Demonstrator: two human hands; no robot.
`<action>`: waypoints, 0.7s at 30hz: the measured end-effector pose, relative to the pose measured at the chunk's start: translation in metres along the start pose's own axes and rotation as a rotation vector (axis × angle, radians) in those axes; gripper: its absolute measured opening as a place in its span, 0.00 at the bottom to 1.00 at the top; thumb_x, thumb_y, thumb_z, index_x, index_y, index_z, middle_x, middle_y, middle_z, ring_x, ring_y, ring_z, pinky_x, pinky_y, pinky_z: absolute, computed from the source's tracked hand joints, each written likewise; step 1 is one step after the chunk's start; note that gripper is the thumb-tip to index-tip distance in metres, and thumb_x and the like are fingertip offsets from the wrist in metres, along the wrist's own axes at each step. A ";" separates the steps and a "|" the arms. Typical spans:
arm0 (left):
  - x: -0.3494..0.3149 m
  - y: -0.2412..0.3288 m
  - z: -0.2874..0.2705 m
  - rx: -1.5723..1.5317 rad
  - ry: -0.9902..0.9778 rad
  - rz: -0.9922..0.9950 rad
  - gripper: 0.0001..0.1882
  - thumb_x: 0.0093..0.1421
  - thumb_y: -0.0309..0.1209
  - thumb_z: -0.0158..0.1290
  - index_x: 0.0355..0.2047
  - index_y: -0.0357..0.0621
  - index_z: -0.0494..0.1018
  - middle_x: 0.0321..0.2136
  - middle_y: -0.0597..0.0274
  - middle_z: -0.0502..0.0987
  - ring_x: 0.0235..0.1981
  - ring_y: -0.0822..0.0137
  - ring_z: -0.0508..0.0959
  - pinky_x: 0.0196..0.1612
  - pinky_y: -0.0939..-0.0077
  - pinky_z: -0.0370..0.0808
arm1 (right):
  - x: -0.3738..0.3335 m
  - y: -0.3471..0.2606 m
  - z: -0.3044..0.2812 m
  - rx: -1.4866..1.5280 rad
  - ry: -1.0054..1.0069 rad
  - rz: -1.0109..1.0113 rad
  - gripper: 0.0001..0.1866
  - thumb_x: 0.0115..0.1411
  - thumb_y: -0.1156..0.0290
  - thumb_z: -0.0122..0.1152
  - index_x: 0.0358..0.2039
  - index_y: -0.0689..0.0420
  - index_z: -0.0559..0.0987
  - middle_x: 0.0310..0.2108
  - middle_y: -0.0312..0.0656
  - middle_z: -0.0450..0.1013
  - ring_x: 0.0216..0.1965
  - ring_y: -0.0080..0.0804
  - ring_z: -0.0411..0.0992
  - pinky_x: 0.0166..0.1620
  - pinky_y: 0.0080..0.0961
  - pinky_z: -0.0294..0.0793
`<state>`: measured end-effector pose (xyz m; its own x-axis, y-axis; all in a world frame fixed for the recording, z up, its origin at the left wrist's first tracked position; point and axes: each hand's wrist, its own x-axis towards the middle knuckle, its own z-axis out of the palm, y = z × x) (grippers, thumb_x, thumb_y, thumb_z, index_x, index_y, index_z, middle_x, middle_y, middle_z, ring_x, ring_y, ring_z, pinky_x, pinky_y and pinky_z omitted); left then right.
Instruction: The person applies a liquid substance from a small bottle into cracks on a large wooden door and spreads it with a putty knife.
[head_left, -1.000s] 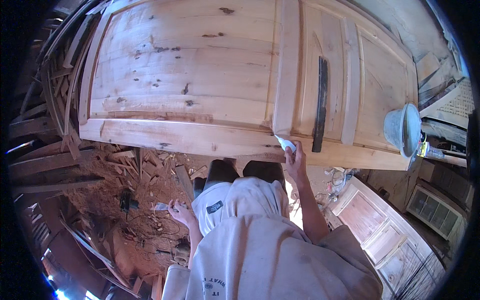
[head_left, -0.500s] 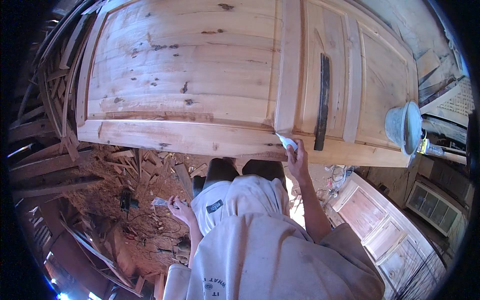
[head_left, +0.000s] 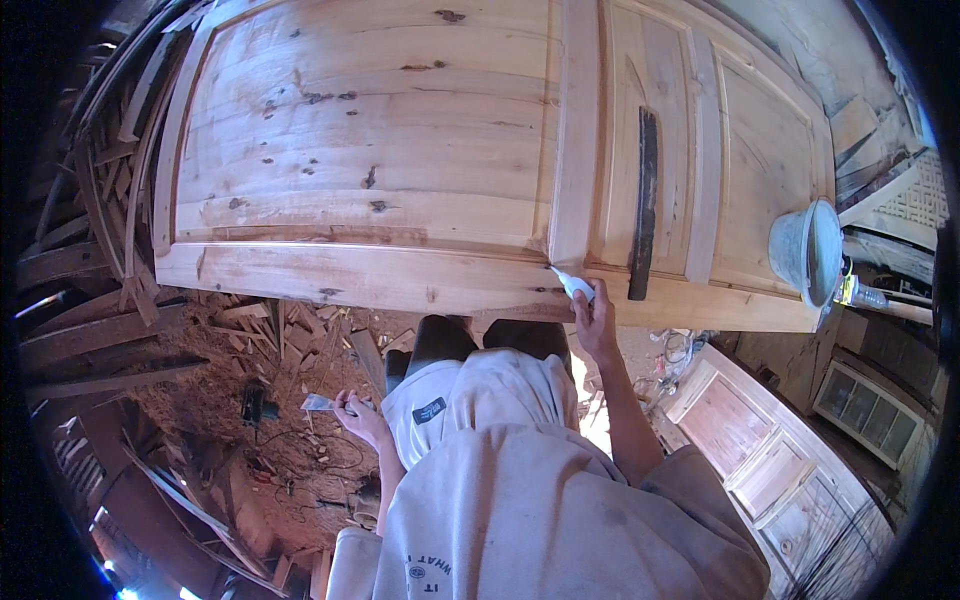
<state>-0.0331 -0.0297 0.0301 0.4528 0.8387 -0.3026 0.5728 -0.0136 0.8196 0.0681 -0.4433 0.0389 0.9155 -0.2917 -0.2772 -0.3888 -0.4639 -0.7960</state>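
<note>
A large panelled wooden door (head_left: 380, 262) lies flat in front of me, with dark knots across its wide left panel. My right hand (head_left: 594, 312) is closed around a small white squeeze bottle (head_left: 575, 284). The bottle's pointed tip meets the door at the joint where the upright rail joins the near rail. Down at my left side, my left hand (head_left: 362, 417) grips a putty knife (head_left: 319, 403), its pale blade pointing left. The knife's handle is mostly hidden in the fingers.
A dark strip of wood (head_left: 645, 205) lies across the door right of the bottle. A grey bucket (head_left: 806, 252) stands at its right end. Wood offcuts (head_left: 110, 210) pile up at left; a power tool (head_left: 256, 402) sits on the sawdust-covered floor. Another panelled door (head_left: 765, 460) is at lower right.
Almost nothing differs. The bottle tip stays at the same joint, and my left hand holds the putty knife in the same place.
</note>
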 end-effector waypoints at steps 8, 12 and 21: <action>-0.001 0.002 0.001 0.007 0.015 0.012 0.11 0.63 0.27 0.45 0.44 0.36 0.68 0.37 0.58 0.70 0.28 0.71 0.70 0.32 0.79 0.70 | -0.002 0.001 0.000 0.163 -0.030 0.036 0.09 0.65 0.69 0.50 0.42 0.59 0.66 0.27 0.45 0.73 0.28 0.34 0.75 0.31 0.31 0.72; -0.019 0.037 0.011 0.053 0.024 0.123 0.09 0.65 0.27 0.45 0.43 0.36 0.69 0.35 0.59 0.70 0.29 0.70 0.70 0.33 0.78 0.69 | -0.009 -0.016 -0.008 0.564 0.039 0.187 0.08 0.64 0.72 0.49 0.42 0.60 0.68 0.31 0.41 0.73 0.33 0.25 0.73 0.39 0.23 0.73; -0.095 0.150 0.078 -0.044 -0.390 0.498 0.18 0.64 0.38 0.42 0.38 0.37 0.76 0.33 0.60 0.67 0.32 0.69 0.67 0.37 0.74 0.66 | -0.024 -0.021 -0.043 0.862 -0.335 0.268 0.13 0.64 0.69 0.54 0.46 0.62 0.69 0.41 0.41 0.71 0.43 0.25 0.71 0.44 0.24 0.72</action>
<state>0.0628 -0.1540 0.1440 0.8785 0.4770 -0.0279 0.2041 -0.3219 0.9245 0.0499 -0.4631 0.0853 0.8412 0.0170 -0.5405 -0.5020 0.3963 -0.7687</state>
